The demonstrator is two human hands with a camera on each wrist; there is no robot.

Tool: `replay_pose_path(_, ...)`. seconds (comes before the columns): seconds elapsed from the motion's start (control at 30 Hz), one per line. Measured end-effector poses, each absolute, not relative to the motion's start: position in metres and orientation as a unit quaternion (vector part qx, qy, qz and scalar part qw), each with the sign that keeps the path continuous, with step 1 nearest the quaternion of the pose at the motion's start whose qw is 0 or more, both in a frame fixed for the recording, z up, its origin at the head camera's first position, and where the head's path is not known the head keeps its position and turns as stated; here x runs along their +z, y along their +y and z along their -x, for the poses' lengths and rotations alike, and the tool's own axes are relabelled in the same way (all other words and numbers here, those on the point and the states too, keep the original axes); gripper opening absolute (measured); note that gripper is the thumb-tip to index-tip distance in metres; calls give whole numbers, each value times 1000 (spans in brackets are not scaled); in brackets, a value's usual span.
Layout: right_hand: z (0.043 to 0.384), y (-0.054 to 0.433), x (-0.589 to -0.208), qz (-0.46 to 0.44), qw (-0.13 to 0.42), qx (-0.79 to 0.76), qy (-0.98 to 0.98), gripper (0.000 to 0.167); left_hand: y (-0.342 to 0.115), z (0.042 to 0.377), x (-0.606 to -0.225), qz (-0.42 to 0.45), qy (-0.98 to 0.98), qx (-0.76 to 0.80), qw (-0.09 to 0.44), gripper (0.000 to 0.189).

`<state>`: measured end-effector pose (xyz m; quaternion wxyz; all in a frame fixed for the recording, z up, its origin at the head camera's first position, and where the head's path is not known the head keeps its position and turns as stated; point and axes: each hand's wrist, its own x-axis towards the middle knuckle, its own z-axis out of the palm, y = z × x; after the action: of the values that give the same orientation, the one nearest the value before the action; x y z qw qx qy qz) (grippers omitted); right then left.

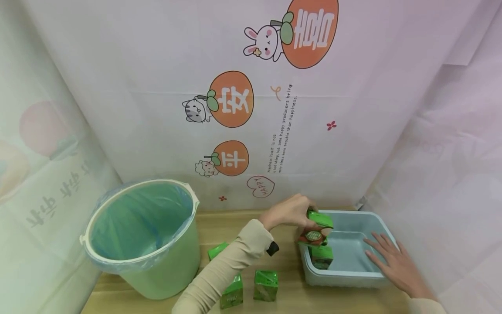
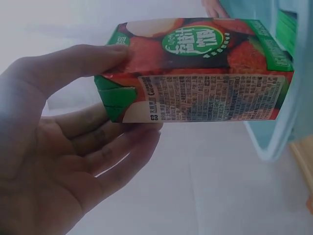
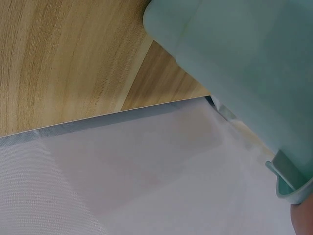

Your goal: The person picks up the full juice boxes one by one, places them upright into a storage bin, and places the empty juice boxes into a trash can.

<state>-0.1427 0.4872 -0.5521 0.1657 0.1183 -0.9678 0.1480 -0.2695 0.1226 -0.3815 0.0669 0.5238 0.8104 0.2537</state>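
Nearest the camera, a beige sleeve [image 1: 223,268] crosses the wooden table [image 1: 290,301]. The bucket [image 1: 168,270], the largest container, carries a bluish plastic liner [image 1: 145,218]. The pale blue tub [image 1: 349,281] contains a green-topped carton [image 1: 320,257] at its left end; the right hand [image 1: 398,266], fingers spread, is at its right rim. The left hand [image 1: 290,211] pinches a red-and-green carton [image 2: 195,73] over the tub's left end. Further green cartons [image 1: 266,285] are on the table. The backdrop [image 1: 149,131] reads "HAPPY" inside a heart [image 1: 260,186]. The pinched carton's green oval [image 2: 193,41] bears white Chinese characters; side-panel print is too fine to read.
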Motion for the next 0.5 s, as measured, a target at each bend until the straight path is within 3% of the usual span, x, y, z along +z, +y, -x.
replay_pose_path(0.2, 146, 488, -548, -122, 171, 142, -967, 43, 149, 266, -377, -517, 811, 256, 93, 21)
replay_pose_path(0.5, 143, 488, -550, -126, 173, 141, -967, 40, 185, 258, -400, -522, 815, 246, 59, 18)
